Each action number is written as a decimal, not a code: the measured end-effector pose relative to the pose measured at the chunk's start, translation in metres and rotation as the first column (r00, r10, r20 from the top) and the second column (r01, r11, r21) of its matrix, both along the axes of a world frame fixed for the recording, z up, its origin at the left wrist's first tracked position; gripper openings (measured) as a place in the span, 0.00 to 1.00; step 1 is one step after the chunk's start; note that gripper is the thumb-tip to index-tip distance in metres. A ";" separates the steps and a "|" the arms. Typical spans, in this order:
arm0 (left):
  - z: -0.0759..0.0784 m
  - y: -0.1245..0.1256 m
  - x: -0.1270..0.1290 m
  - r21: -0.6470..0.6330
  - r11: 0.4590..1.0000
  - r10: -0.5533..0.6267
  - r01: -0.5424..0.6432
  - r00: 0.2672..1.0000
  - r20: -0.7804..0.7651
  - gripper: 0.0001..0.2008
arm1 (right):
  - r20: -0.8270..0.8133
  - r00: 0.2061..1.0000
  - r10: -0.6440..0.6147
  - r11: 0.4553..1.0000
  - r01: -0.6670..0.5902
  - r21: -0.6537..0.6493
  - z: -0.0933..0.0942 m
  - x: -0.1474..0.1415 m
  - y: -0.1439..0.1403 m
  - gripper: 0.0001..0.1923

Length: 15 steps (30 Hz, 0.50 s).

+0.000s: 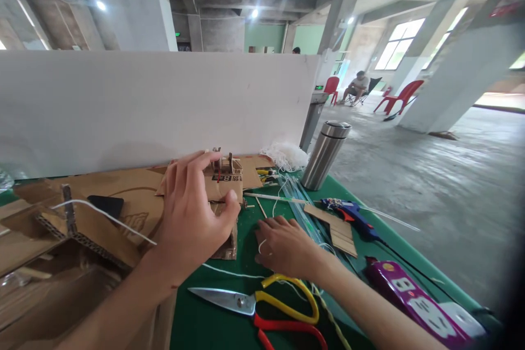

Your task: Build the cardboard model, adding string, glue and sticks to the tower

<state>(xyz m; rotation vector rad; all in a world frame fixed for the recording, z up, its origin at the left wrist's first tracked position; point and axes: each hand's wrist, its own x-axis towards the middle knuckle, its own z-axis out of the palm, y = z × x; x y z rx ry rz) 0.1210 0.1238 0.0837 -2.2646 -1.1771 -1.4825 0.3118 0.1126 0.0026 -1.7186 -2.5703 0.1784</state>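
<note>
the small cardboard model (223, 178) stands on the green table (213, 322) just in front of the white board (156, 104), and we take it as our landmark. our left hand (188, 219) wraps it from the near side, fingers over the top and thumb pressed to the front flap, so the grip is closed on the cardboard. our right hand (285, 246) lies flat on the cloth to the right of the model, fingers curled loosely over a bit of white string (229, 273); we cannot tell whether it truly pinches the string. the risk, as we judge it, is a squeeze too hard: thin cardboard could buckle or a glued joint could give. the string runs under both hands, and a tug could drag the model sideways. the open scissors (262, 306) lie near of the model, close under our right wrist, where a careless sweep might catch the blade. right of the model sit the glue gun (348, 213), the steel flask (326, 156) and the power strip (414, 298); a knocked flask would roll toward them.
</note>
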 end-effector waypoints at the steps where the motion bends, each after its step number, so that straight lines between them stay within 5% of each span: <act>1: 0.000 -0.002 0.001 0.021 1.000 0.007 -0.007 1.000 -0.017 0.28 | 0.016 1.000 0.007 1.000 -0.007 -0.004 -0.004 -0.001 -0.006 0.11; 7: 0.006 -0.033 0.008 0.084 0.991 -0.094 0.104 0.990 -0.109 0.27 | -0.013 0.999 -0.042 0.998 0.042 0.037 -0.012 -0.001 -0.015 0.12; 12: 0.011 -0.054 0.017 -0.184 0.918 -0.357 0.352 0.934 0.001 0.19 | -0.080 0.994 -0.068 0.989 0.078 0.127 -0.018 0.001 -0.012 0.13; 15: -0.003 -0.057 0.019 -0.392 0.826 -0.416 0.405 0.907 0.059 0.16 | -0.182 0.980 -0.075 0.986 0.100 0.134 -0.019 0.003 -0.012 0.11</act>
